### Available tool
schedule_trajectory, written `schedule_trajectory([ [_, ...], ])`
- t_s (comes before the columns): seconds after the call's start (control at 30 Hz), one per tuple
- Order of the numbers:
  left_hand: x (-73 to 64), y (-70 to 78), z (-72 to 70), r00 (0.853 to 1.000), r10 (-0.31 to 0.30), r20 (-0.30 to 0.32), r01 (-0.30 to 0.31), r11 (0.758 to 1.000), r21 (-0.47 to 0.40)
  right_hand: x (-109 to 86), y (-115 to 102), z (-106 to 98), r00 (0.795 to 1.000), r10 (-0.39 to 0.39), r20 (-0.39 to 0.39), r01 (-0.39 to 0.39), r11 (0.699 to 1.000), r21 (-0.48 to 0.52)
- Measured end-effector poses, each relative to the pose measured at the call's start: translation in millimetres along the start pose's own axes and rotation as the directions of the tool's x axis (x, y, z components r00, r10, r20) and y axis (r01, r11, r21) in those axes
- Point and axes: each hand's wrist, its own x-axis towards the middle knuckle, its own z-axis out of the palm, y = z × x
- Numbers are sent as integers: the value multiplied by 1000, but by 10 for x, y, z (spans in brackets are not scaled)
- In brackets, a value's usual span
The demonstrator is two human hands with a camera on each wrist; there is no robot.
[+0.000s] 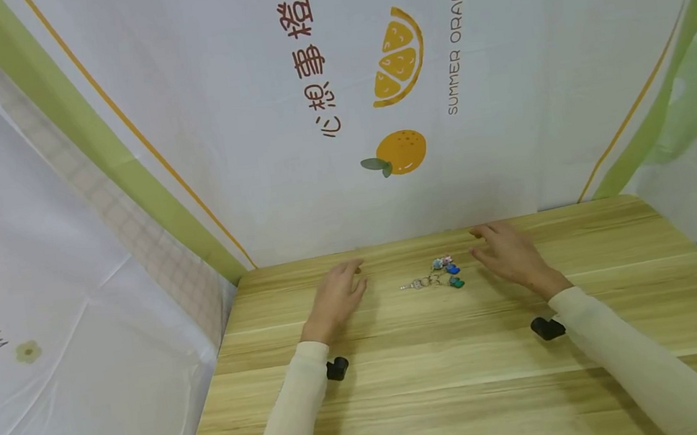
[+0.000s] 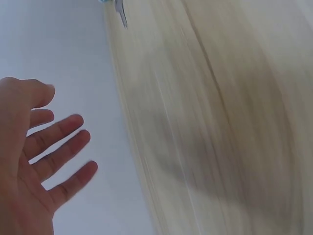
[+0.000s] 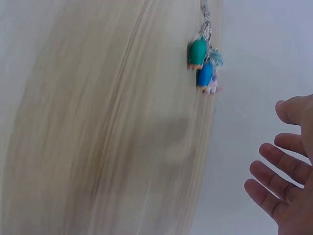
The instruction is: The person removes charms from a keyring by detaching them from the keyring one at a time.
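Observation:
A keychain (image 1: 434, 280) with a silvery metal end and several small charms lies on the wooden table, between the two hands. Its charms include a green one (image 3: 197, 52), a blue one (image 3: 205, 76) and small pale blue and pink figures. To its left, my left hand (image 1: 335, 296) hovers with fingers apart and relaxed, holding nothing. On the other side my right hand (image 1: 510, 254) is held near the charms, fingers loosely spread, not touching them. Only the metal tip (image 2: 121, 13) of the keychain shows at the top of the left wrist view.
The wooden table (image 1: 397, 400) reaches back to a white cloth (image 1: 217, 154) printed with oranges and lettering. More printed cloth hangs at the left (image 1: 69, 281) and right sides. A black wrist device (image 1: 337, 369) sits on each sleeve cuff.

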Motion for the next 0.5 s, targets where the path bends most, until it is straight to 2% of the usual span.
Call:
schedule_trajectory([
  [0.17,61,137,52,997,62,-41,-62,998,4,32,-127,42,1000,-11,2,11,1000,12],
  [0.5,128,346,209,986,148,-73,-147,989,25,74,-341,148,999,-47,3,46,997,60],
])
